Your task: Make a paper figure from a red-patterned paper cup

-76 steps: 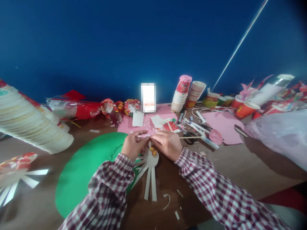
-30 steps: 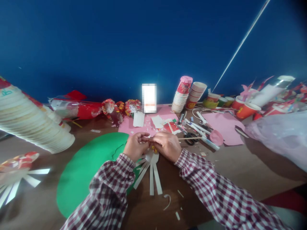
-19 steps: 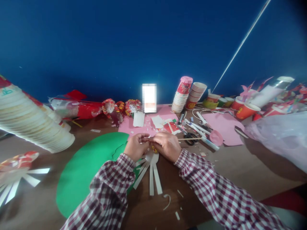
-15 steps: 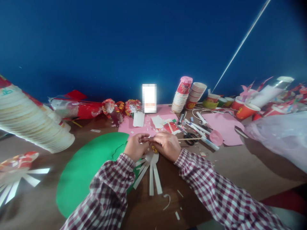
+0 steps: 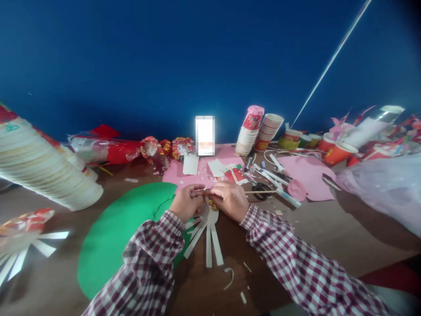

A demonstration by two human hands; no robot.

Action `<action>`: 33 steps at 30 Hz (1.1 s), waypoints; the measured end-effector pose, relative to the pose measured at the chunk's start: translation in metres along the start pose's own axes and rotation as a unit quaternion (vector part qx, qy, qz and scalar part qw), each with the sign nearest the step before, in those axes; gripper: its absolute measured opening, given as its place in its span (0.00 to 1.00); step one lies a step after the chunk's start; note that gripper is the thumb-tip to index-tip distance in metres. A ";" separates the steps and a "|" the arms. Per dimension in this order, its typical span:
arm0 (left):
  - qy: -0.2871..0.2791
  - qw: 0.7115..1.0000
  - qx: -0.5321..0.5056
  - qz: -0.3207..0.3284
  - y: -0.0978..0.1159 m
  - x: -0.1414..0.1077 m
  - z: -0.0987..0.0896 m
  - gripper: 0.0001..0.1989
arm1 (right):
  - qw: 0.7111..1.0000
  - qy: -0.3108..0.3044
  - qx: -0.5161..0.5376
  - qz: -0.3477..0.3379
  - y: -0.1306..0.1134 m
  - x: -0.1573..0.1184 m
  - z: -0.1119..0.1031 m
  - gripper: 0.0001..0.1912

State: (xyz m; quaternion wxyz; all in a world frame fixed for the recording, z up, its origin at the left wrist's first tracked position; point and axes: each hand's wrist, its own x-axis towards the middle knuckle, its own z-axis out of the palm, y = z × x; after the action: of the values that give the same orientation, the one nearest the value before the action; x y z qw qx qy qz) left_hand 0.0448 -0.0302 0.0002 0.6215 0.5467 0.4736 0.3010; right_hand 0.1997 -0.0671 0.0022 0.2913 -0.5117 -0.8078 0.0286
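My left hand (image 5: 187, 202) and my right hand (image 5: 230, 199) meet over the table, fingers bent and fingertips close together. Between them is a paper cup cut into strips (image 5: 210, 232), its white strips fanning toward me and a red and yellow printed patch showing under the fingers. Both hands are closed on its upper part, which the fingers largely cover. A thin wooden stick (image 5: 261, 192) juts out to the right from behind my right hand; whether that hand grips it is hidden. Under my left forearm lies a green round sheet (image 5: 115, 237).
Stacked paper cups (image 5: 49, 162) lean in at the left, above another cut cup (image 5: 29, 241). Scissors (image 5: 262, 192), pens (image 5: 286, 196) and pink paper (image 5: 305, 171) lie right of my hands. More cup stacks (image 5: 250, 131) stand near the blue wall; a plastic bag (image 5: 388, 188) is far right.
The cut cup has turned slightly between my fingers, and its strips have shifted a little to the right. Both hands stay nearly in place.
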 end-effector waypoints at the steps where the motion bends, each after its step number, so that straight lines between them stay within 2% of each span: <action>1: -0.003 1.000 0.000 -0.002 0.000 0.000 0.000 0.18 | 1.000 0.000 0.002 0.000 0.000 0.000 0.000 0.09; 6: -0.010 1.000 0.009 -0.008 -0.003 0.001 0.001 0.20 | 1.000 0.004 0.014 0.001 0.001 0.000 0.001 0.07; 21: 0.012 0.999 0.037 -0.005 -0.001 -0.001 -0.001 0.12 | 1.000 0.010 0.024 -0.001 -0.001 -0.001 0.001 0.08; 29: 0.018 0.993 0.113 -0.002 0.008 -0.003 -0.001 0.15 | 0.999 0.008 0.035 0.003 0.002 0.000 0.000 0.07; 33: 0.014 0.991 0.130 0.012 0.004 -0.002 -0.003 0.16 | 0.999 0.006 0.034 0.003 0.003 0.000 0.000 0.08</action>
State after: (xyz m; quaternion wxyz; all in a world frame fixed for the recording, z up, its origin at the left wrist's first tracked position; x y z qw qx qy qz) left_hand 0.0416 -0.0298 0.0051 0.5344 0.6245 0.5108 0.2520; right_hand 0.2020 -0.0662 0.0010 0.3136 -0.5040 -0.8029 0.0539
